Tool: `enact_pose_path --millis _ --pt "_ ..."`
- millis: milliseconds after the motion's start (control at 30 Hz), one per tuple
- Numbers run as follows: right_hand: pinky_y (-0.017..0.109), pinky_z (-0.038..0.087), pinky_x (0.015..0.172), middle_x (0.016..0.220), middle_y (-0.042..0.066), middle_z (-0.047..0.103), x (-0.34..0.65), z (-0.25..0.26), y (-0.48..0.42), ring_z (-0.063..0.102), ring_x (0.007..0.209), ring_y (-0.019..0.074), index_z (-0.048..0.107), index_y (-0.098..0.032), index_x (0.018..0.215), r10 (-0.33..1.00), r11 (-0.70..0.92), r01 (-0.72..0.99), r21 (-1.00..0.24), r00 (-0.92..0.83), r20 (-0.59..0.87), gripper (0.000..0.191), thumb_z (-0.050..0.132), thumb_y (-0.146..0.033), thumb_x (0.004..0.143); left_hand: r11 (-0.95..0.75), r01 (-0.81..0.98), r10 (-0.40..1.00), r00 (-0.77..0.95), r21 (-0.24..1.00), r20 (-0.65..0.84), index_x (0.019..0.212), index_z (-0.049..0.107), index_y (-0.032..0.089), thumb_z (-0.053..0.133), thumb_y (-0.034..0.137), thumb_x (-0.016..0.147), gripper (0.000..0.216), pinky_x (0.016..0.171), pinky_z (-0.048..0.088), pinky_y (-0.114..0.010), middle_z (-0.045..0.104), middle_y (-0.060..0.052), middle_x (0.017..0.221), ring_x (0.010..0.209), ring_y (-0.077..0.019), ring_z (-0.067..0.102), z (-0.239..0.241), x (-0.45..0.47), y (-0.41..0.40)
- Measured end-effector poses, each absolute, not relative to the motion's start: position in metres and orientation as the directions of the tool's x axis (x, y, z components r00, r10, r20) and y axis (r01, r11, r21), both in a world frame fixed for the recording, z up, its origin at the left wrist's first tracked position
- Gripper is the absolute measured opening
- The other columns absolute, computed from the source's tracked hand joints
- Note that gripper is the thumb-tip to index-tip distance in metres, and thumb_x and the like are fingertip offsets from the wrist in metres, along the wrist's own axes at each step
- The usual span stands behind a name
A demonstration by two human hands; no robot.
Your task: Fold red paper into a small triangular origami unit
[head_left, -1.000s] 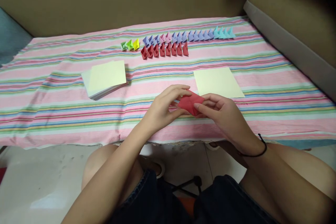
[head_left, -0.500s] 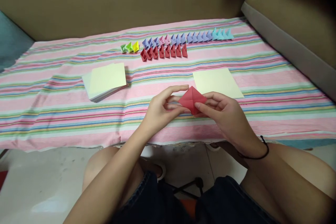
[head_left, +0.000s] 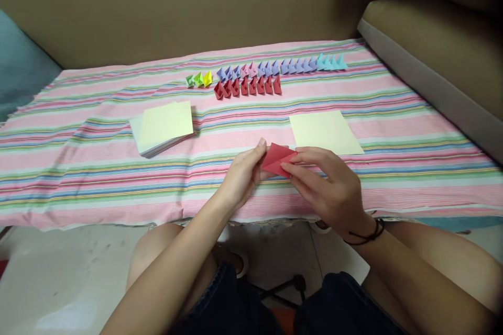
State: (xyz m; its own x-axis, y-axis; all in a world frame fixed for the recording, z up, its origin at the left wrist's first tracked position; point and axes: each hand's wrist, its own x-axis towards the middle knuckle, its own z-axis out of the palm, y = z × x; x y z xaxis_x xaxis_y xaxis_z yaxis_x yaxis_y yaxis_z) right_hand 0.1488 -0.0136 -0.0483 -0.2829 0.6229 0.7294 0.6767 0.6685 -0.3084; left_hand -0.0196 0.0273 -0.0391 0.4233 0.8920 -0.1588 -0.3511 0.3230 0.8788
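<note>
A small piece of folded red paper is held between both hands, above the near part of the striped cloth. My left hand grips its left side, thumb up along the edge and the other fingers behind or beneath it. On the right side, my right hand pinches the paper's edge with thumb and fingertips. Just beyond the right hand lies a flat pale yellow sheet.
A stack of square paper sits to the left. Farther back stand a row of red folded paper boats and a row of purple, pink and blue ones, plus green and yellow ones. A brown cushion borders the right.
The red paper has turned from an upright diamond to a tilted position, slightly left. My left thumb has come up along its edge, and my right hand has shifted its pinch to the right edge.
</note>
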Motion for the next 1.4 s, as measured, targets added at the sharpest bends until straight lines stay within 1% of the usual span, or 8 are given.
enact_pose_path --millis 233,433,567,733,833,933,1200,1400 --pt "0.038 0.052 0.082 0.1 0.009 0.065 0.152 -0.054 -0.014 0.06 0.095 0.0214 0.059 -0.024 0.115 0.593 0.705 0.668 -0.239 -0.37 0.715 0.039 0.059 -0.006 0.081 0.323 -0.302 0.86 0.49 0.897 -0.144 0.095 0.071 0.015 0.063 0.033 0.081 0.024 0.073 0.05 -0.023 0.07 -0.004 0.085 0.076 -0.0125 0.062 -0.035 -0.03 0.03" --pt "0.031 0.053 0.072 0.088 0.004 0.067 0.15 -0.051 -0.013 0.063 0.083 0.0175 0.066 -0.024 0.102 0.582 0.672 0.681 -0.291 -0.242 0.776 0.026 0.063 -0.009 0.08 0.307 -0.317 0.849 0.517 0.897 -0.108 0.108 0.064 0.015 0.073 0.024 0.071 0.04 0.087 0.048 -0.031 0.071 -0.006 0.091 0.083 -0.0158 0.066 -0.035 -0.03 0.029" --pt "0.031 0.053 0.072 0.086 0.004 0.067 0.146 -0.046 -0.011 0.064 0.081 0.0166 0.07 -0.024 0.091 0.688 0.597 0.645 -0.478 -0.105 0.718 0.015 0.066 -0.015 0.08 0.251 -0.25 0.865 0.491 0.935 -0.101 0.104 0.065 0.014 0.072 0.025 0.071 0.036 0.086 0.047 -0.032 0.072 -0.006 0.09 0.083 -0.0174 0.066 -0.036 -0.031 0.03" --pt "0.031 0.055 0.068 0.082 0.002 0.067 0.145 -0.049 -0.004 0.066 0.075 0.0172 0.065 -0.022 0.084 0.964 0.222 0.196 -0.955 0.104 0.246 0.015 0.073 -0.026 0.073 0.164 -0.159 0.894 0.441 0.974 -0.079 0.099 0.067 0.014 0.074 0.024 0.069 0.032 0.075 0.049 -0.027 0.071 -0.004 0.086 0.077 -0.0158 0.065 -0.037 -0.032 0.033" --pt "0.027 0.053 0.063 0.072 -0.001 0.067 0.146 -0.05 -0.002 0.064 0.066 0.0138 0.06 -0.021 0.09 0.999 -0.047 -0.091 -0.995 0.011 -0.048 0.03 0.078 -0.028 0.067 0.182 -0.193 0.911 0.403 0.964 -0.091 0.098 0.066 0.014 0.077 0.025 0.066 0.036 0.069 0.05 -0.026 0.07 -0.003 0.077 0.069 -0.0147 0.065 -0.038 -0.031 0.035" --pt "0.023 0.051 0.064 0.072 -0.001 0.066 0.144 -0.046 -0.002 0.061 0.067 0.011 0.064 -0.018 0.09 0.986 -0.156 -0.185 -0.97 -0.082 -0.143 0.026 0.076 -0.028 0.069 0.243 -0.257 0.915 0.38 0.935 -0.133 0.097 0.066 0.014 0.076 0.03 0.067 0.035 0.065 0.051 -0.025 0.07 -0.004 0.074 0.064 -0.0134 0.064 -0.038 -0.029 0.038" --pt "0.024 0.054 0.07 0.062 -0.006 0.056 0.134 -0.034 0.002 0.057 0.063 0.0081 0.064 -0.017 0.069 0.996 -0.051 -0.314 -0.948 0.059 -0.073 0.015 0.077 -0.025 0.067 0.16 -0.38 0.967 0.246 0.911 -0.067 0.086 0.067 0.013 0.077 0.031 0.065 0.03 0.061 0.05 -0.02 0.067 -0.001 0.073 0.061 -0.0084 0.061 -0.037 -0.013 0.045" --pt "0.022 0.052 0.067 0.063 -0.004 0.06 0.132 -0.03 0.01 0.061 0.064 0.0096 0.064 -0.017 0.071 0.985 0.073 -0.297 -0.952 0.173 0.021 0.014 0.075 -0.026 0.069 0.109 -0.461 0.97 0.243 0.881 0.007 0.087 0.066 0.015 0.076 0.029 0.068 0.026 0.064 0.05 -0.018 0.068 -0.001 0.078 0.062 -0.0075 0.061 -0.028 -0.005 0.048"
